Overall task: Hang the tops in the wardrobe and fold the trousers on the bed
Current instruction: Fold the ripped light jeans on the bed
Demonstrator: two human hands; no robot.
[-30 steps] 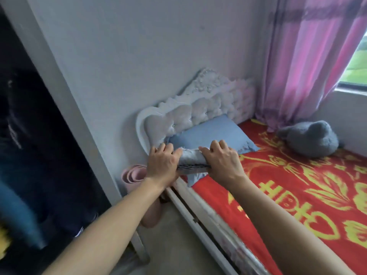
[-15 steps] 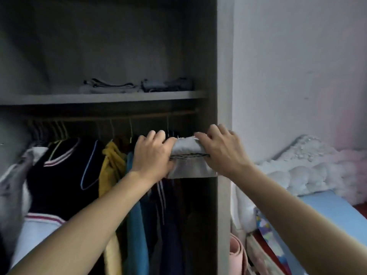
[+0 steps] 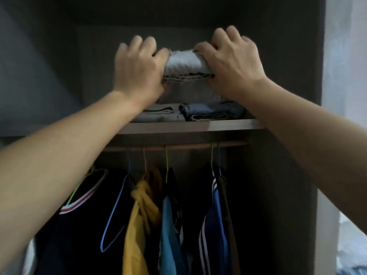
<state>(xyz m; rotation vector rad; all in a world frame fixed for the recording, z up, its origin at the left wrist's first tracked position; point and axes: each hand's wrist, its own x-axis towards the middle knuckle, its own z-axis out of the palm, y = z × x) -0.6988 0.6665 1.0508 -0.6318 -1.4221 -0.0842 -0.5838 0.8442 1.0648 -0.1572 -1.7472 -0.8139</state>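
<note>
While the two grips carry one folded garment inside it, the wardrobe (image 3: 297, 175) frames the whole view, its dark walls on either side of them. Well below the grips hang the tops: a black top (image 3: 75, 225) with red-and-white trim, a yellow top (image 3: 139, 215), a teal top (image 3: 168, 235) and a navy striped top (image 3: 214, 225), all on wire hangers from the rail (image 3: 188, 146). Between rail and grips runs the shelf (image 3: 178, 128), which bears a grey folded pile (image 3: 156, 114) beneath the left grip and a blue denim pile (image 3: 212, 112) beneath the right, the two lying side by side and touching. The folded trousers (image 3: 185, 62), pale grey, are held just above these piles. The left grip (image 3: 137, 66) and right grip (image 3: 234, 64) each clasp one end of the bundle, fingers curled over its top; the thumbs are hidden. Judged step: stowing folded trousers on the shelf; several tops already hang. The next move calls for lowering the bundle level onto the piles and loosening both grips together, so that the folds do not spring open and the piles beneath are not pushed askew.
</note>
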